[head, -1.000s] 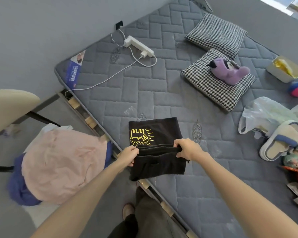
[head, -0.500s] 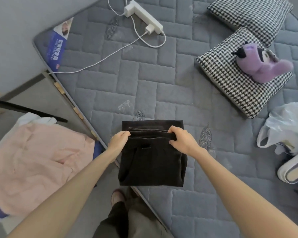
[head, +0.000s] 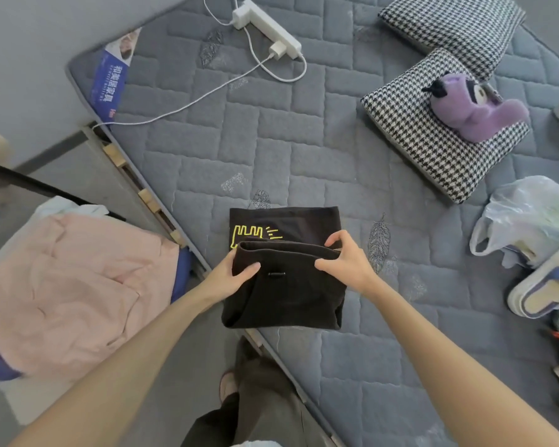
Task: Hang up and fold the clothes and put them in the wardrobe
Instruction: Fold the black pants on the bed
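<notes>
A black garment with a yellow print lies folded on the grey quilted mattress, at its near edge. My left hand grips the left end of its folded upper edge, thumb on top. My right hand pinches the right end of the same edge. The fold is drawn partway back, so part of the yellow print shows above it.
A pile of pink and blue clothes lies on the floor at the left. On the mattress are a power strip with cable, two houndstooth cushions, a purple plush toy, a plastic bag and slippers.
Half a second ago the fold covered the whole garment up to its far edge. Both hands have now drawn the folded edge back toward me, uncovering the yellow print again.
</notes>
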The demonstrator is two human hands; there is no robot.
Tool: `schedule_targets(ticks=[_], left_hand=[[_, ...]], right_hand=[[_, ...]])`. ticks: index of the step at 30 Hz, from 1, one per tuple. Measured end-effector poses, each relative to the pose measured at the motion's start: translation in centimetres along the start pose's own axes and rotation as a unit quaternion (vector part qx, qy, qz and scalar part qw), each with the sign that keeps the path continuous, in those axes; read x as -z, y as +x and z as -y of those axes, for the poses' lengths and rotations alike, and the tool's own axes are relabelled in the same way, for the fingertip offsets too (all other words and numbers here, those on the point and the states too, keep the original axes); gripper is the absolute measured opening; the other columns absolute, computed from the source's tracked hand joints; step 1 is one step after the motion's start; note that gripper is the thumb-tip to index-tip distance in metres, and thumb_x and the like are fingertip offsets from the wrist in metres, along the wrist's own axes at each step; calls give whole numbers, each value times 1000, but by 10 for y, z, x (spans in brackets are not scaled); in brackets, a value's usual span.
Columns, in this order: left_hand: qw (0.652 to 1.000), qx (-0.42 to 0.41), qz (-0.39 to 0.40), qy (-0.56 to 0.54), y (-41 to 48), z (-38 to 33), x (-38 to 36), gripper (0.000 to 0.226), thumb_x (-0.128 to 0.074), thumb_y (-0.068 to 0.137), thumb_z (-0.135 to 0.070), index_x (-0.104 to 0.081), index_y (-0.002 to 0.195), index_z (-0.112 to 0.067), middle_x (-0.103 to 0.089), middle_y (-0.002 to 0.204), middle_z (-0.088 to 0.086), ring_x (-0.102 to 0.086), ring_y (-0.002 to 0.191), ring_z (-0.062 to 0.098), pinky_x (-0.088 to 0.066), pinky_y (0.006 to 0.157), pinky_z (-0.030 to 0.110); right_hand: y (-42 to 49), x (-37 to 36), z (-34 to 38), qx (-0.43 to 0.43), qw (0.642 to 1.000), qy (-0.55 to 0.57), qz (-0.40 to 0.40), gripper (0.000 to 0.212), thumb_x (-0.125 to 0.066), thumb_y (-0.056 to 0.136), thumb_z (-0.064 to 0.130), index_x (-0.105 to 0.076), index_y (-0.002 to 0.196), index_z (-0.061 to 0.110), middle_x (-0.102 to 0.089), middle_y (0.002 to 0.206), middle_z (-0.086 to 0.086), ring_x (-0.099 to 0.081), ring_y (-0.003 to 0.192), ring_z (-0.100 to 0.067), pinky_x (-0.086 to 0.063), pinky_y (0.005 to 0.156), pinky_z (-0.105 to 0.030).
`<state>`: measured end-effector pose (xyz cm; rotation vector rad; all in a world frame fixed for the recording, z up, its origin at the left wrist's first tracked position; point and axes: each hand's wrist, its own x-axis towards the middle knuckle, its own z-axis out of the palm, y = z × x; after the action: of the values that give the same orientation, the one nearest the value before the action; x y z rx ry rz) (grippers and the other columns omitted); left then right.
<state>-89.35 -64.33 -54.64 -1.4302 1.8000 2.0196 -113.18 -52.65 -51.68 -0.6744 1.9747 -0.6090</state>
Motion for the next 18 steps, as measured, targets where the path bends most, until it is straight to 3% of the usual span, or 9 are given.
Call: schedule_targets(ticks=[2,8,18], left_hand=[[1000,-17,10,18,-22,10,-7,40,-56,90,-45,-40,126,-41,-52,119,-22,-48,111,-1,-40,89,15],[999,-4,36,37,-84,67,-42,57,-55,89,-48,-38,139,-25,-53,133,-6,-49,125,13,-40,107,36],[997,71,6,32,-107,133,-90,65,-54,94,-39,-27,148,-16,-42,146,3,-41,134,22,-38,110,42]], right_hand=[[-22,-6,-8,-12,999,-30,17,34,-73,71,30,-48,94,27,-61,98,-3,-64,88,-23,-57,73,-41],[-91,-32,-55,-29,992,-82,92,32,-73,74,34,-46,89,26,-59,92,1,-60,80,-13,-49,57,-20],[-116,-77,-124,-51,986,-113,112,34,-73,76,33,-43,90,27,-59,87,1,-60,74,-15,-46,57,-18]])
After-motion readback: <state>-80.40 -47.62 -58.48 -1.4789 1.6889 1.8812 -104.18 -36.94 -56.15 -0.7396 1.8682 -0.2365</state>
